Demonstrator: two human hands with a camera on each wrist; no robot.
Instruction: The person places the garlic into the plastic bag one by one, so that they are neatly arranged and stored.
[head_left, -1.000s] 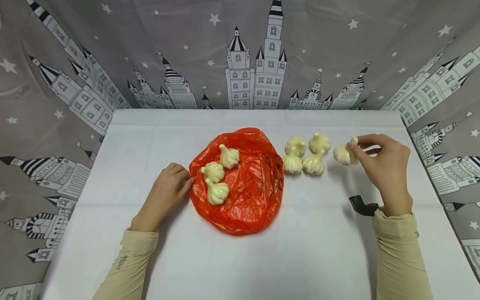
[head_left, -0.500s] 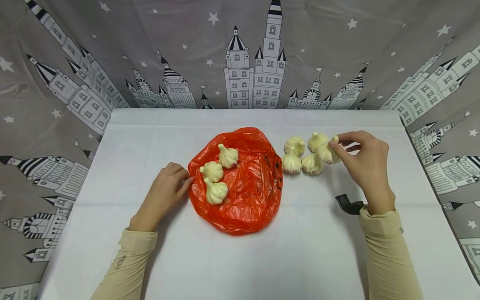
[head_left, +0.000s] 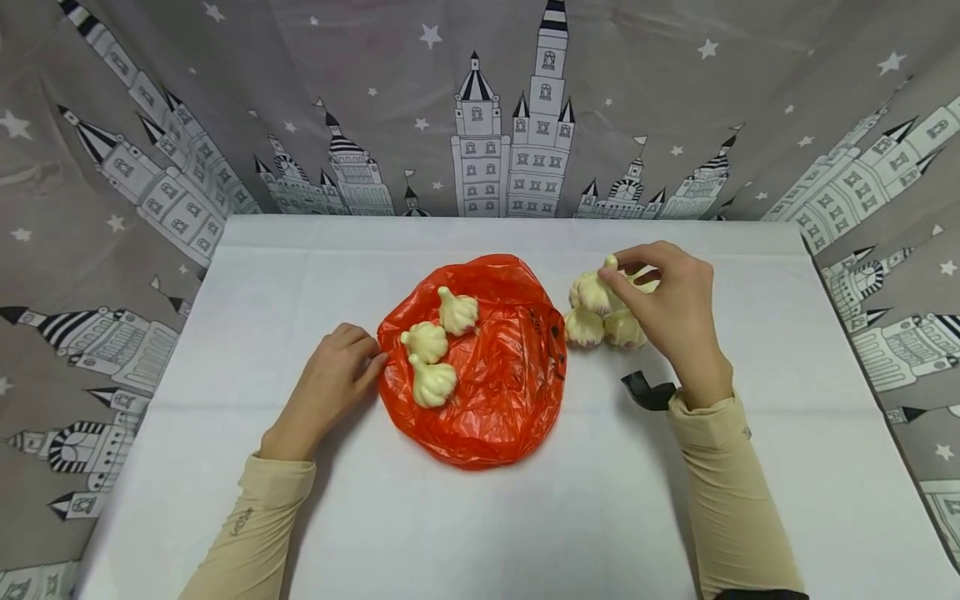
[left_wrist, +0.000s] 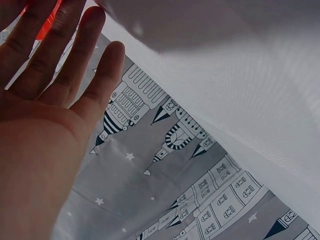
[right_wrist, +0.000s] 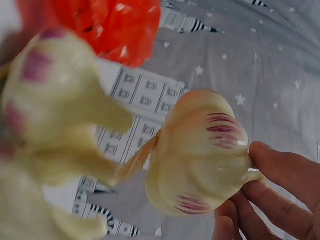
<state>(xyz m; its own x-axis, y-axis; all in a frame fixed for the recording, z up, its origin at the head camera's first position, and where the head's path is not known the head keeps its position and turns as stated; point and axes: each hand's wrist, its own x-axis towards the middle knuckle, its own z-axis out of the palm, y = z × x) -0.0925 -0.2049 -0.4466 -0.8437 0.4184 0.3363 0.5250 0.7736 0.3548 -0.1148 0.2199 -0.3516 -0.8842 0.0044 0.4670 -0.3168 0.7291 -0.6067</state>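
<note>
My right hand [head_left: 663, 292] pinches a garlic bulb [right_wrist: 200, 155] by its stem; the shiny bulb is cream with purple streaks and has a straw-like root tuft. In the head view it overlaps the loose garlic at the table's right. Bulbs there include one at front left [head_left: 583, 329] and one at front right [head_left: 625, 330]; others are partly hidden by the hand and held bulb. My left hand [head_left: 333, 379] holds the left rim of a red plastic bag [head_left: 510, 400], thumb at its edge. Inside the bag, 3 garlic bulbs [head_left: 435, 385] sit toward the left.
A white cloth covers the table [head_left: 480, 533]. Behind and beside it hangs a grey curtain [head_left: 637, 67] printed with castles and stars. A black wrist-camera mount [head_left: 647, 392] juts from under my right wrist.
My right hand has carried the pinched garlic bulb leftward, from the right of the loose bulbs to over their back left. My left hand and the bag have stayed put.
</note>
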